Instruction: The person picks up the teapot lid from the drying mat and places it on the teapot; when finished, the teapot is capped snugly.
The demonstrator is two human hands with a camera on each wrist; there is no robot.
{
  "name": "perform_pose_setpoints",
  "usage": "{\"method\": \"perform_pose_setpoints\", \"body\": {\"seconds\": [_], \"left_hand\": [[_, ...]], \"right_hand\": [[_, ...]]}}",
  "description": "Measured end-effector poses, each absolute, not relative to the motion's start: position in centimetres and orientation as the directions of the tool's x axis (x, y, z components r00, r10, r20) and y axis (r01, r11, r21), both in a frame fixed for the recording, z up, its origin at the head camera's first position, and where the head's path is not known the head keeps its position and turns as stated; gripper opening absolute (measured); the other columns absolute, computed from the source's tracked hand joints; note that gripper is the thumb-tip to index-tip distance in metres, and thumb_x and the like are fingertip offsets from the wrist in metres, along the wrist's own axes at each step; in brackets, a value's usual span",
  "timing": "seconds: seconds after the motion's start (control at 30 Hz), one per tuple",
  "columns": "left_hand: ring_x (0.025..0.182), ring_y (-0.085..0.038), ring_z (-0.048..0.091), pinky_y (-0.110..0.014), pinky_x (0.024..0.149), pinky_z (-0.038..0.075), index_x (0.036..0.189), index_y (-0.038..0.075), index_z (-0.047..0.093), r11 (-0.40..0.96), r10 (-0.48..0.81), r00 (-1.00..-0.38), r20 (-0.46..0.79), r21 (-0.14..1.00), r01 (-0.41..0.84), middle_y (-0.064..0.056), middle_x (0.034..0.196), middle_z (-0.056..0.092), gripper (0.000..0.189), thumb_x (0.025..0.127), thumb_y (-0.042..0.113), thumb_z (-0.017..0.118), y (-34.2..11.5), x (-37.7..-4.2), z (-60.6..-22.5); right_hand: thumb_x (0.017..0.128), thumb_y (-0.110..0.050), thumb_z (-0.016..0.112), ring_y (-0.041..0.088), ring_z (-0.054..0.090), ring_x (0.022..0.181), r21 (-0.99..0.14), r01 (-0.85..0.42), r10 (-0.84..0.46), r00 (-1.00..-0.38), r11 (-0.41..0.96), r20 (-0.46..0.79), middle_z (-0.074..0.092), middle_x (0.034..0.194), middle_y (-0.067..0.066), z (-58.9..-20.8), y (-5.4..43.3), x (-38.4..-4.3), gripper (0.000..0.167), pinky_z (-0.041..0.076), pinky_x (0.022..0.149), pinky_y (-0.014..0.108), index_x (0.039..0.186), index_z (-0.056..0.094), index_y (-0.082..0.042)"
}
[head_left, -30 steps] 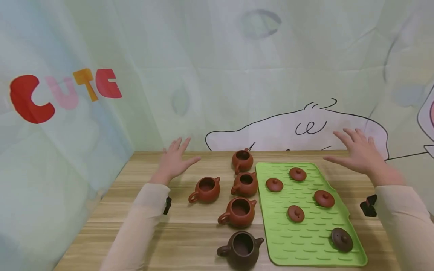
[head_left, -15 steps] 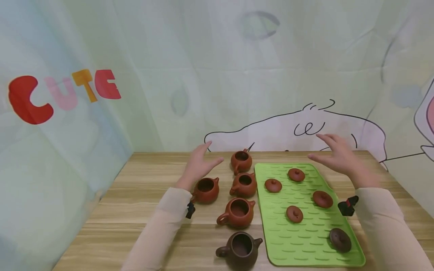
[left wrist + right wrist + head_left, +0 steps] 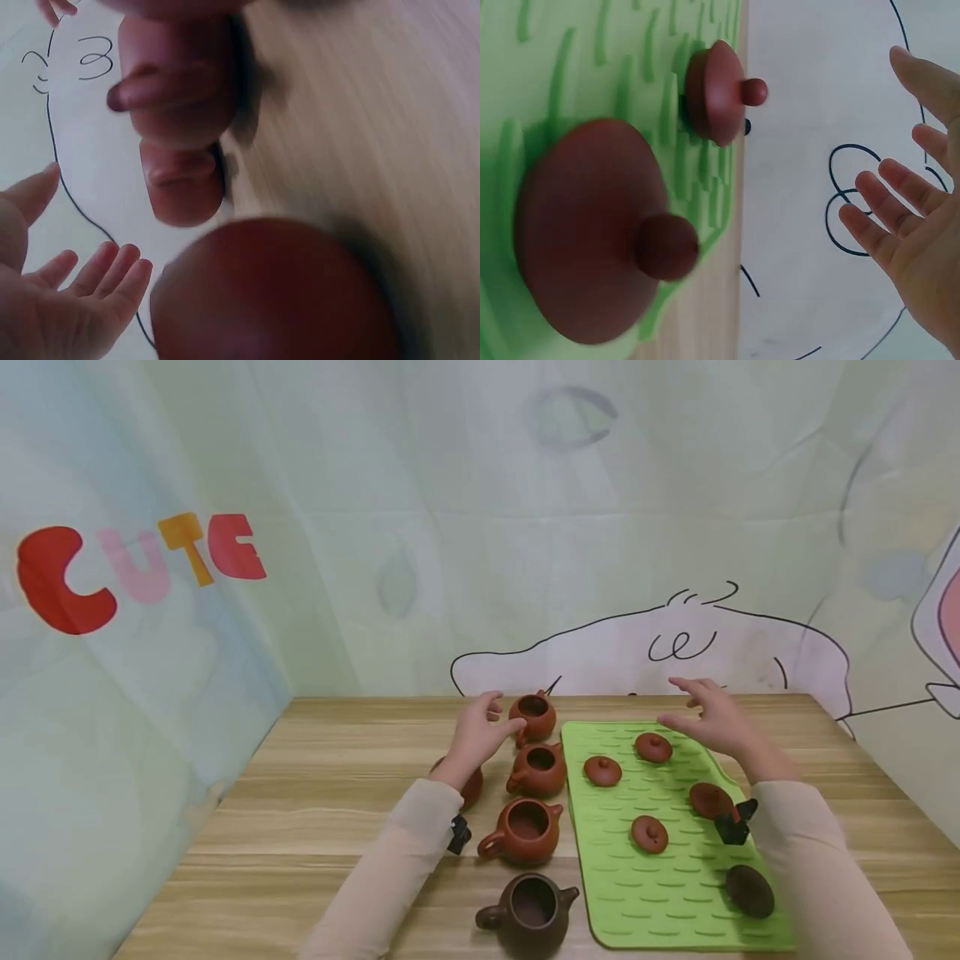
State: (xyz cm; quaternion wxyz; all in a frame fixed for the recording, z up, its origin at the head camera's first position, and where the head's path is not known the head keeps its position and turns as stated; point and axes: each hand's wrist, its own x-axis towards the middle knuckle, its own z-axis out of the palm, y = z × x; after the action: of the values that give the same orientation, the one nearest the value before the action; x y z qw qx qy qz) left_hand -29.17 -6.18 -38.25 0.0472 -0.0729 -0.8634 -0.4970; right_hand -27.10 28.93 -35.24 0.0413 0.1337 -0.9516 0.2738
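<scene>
My left hand (image 3: 480, 731) hovers over the table with fingers loosely bent and holds nothing. Its thumb tip overlaps the farthest red-brown teapot (image 3: 536, 717) in the head view. Beneath that wrist sits another red-brown teapot (image 3: 471, 789), partly hidden. Two more, a middle teapot (image 3: 542, 770) and a larger teapot (image 3: 528, 832), stand in the column, with a dark brown teapot (image 3: 534, 914) nearest. All are lidless. Above the far right of a green mat (image 3: 615, 860), my right hand (image 3: 708, 722) is empty, fingers apart, close to a red-brown lid (image 3: 724, 94).
Other lids lie on the mat: a left lid (image 3: 603, 771), a lower lid (image 3: 649, 834), a right lid (image 3: 709, 800) beside the wrist camera (image 3: 735, 823), and a dark brown lid (image 3: 750, 892). A printed curtain (image 3: 360, 527) hangs behind the wooden table (image 3: 315, 793).
Both hands have moved inward toward each other and lowered, the left toward the teapots and the right over the mat. Their fingers are less spread. Teapots and lids stay where they were.
</scene>
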Motion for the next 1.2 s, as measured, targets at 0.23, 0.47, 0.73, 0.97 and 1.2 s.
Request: {"method": "perform_pose_setpoints", "body": {"seconds": [0.23,0.47,0.73,0.97,1.2], "left_hand": [[0.105,-0.028,0.059,-0.040,0.085,0.051,0.128,0.001,0.053,0.456,0.046,-0.996,0.074,0.886,0.087,-0.016,0.113,0.061,0.049,0.087,0.019,0.072,-4.7,-29.6,-39.0],[0.100,-0.028,0.057,-0.040,0.084,0.050,0.120,0.003,0.055,0.433,0.005,-1.000,-0.011,0.901,-0.008,-0.014,0.111,0.060,0.039,0.088,0.019,0.071,-4.2,-30.1,-39.6],[0.094,-0.027,0.058,-0.037,0.079,0.050,0.111,0.001,0.058,0.480,0.048,-0.998,-0.039,0.877,-0.011,-0.015,0.105,0.062,0.029,0.087,0.012,0.070,-4.2,-30.5,-39.5],[0.085,-0.023,0.057,-0.032,0.071,0.047,0.107,0.002,0.058,0.533,0.069,-0.995,-0.079,0.845,-0.030,-0.011,0.098,0.061,0.023,0.087,0.009,0.070,-4.2,-30.7,-39.4],[0.084,-0.022,0.057,-0.031,0.073,0.049,0.103,0.000,0.059,0.531,0.068,-0.995,-0.078,0.847,-0.030,-0.012,0.095,0.061,0.021,0.086,0.004,0.070,-3.9,-30.7,-39.6]], "right_hand": [[0.092,-0.029,0.066,0.046,0.051,0.110,-0.546,-0.290,-0.256,-0.956,0.786,0.140,0.045,0.129,0.033,-36.7,28.8,-27.6,0.068,0.045,0.088,0.057,0.143,0.036,0.006],[0.091,-0.020,0.068,0.046,0.054,0.105,-0.604,-0.288,-0.275,-0.954,0.743,0.117,0.050,0.124,0.037,-37.4,28.6,-27.9,0.062,0.047,0.086,0.054,0.137,0.042,0.011],[0.089,-0.018,0.070,0.040,0.059,0.097,-0.580,-0.290,-0.293,-0.952,0.761,0.091,0.057,0.116,0.033,-38.1,28.6,-28.5,0.053,0.050,0.080,0.047,0.129,0.052,0.010],[0.087,-0.019,0.072,0.036,0.060,0.095,-0.601,-0.264,-0.293,-0.955,0.754,0.052,0.061,0.107,0.026,-38.9,28.4,-28.8,0.047,0.049,0.079,0.044,0.121,0.058,0.009],[0.087,-0.016,0.071,0.034,0.061,0.092,-0.601,-0.261,-0.297,-0.954,0.755,0.042,0.064,0.102,0.023,-39.6,28.4,-28.9,0.039,0.050,0.077,0.043,0.115,0.061,0.009]]}}
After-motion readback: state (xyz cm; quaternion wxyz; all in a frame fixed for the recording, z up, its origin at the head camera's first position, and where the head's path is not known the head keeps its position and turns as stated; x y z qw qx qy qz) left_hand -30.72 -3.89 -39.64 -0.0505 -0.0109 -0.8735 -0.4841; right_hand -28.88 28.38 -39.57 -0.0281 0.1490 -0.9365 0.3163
